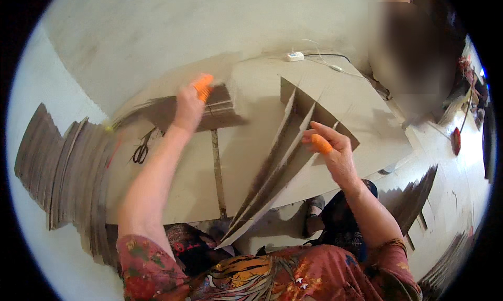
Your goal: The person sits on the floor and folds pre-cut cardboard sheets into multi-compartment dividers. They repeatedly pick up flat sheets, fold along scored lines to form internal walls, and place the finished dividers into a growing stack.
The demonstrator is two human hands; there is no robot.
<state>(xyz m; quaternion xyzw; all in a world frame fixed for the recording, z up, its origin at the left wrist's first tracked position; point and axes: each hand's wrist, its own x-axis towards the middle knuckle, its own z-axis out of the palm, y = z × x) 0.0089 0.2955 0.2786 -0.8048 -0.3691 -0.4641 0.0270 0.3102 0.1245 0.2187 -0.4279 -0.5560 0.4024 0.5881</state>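
Note:
Grey cardboard strips (277,159) stand on edge in front of me. They run from the tabletop down toward my lap, meeting at the near end and fanned apart at the far end. My right hand (335,151) is closed at their upper edges, an orange cover on one finger. Behind them a wider cardboard piece (327,110) stands across their far ends. At the left my left hand (191,104), also with orange finger covers, is over a pile of cut cardboard pieces (225,104). Motion blurs its fingers, so its grip is unclear.
Dark-handled scissors (140,153) lie on the pale table (257,117) left of centre. Tall cardboard stacks (68,170) line the left side. A white power socket (295,56) with cables sits at the back edge. More cardboard (414,196) is at the right, and a blurred shape fills the upper right.

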